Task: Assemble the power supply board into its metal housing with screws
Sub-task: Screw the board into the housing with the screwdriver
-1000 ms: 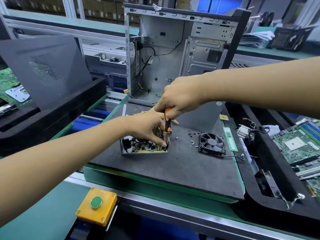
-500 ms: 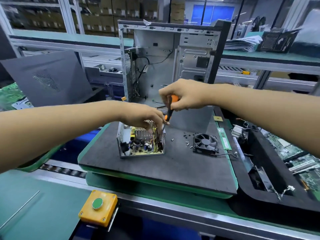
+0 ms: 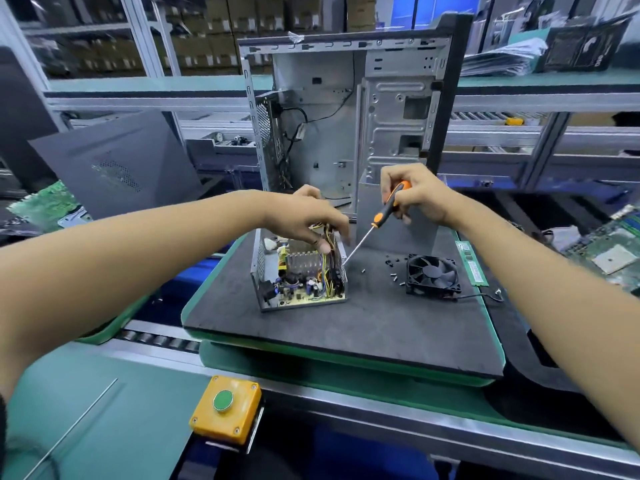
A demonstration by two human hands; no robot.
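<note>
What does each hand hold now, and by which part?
The right hand grips the orange-and-black screwdriver by its handle. The left hand grasps the open metal power supply housing at its top right edge.

No lettering reads clearly anywhere; the dark box (image 3: 585, 46) at the upper right of the frame carries white marks too blurred to read

The screwdriver (image 3: 388, 211) is orange and black, the board (image 3: 302, 295) yellow, the housing (image 3: 258, 268) perforated silver, the fan (image 3: 433, 276) black, the mat (image 3: 363, 323) dark grey, green-edged.
</note>
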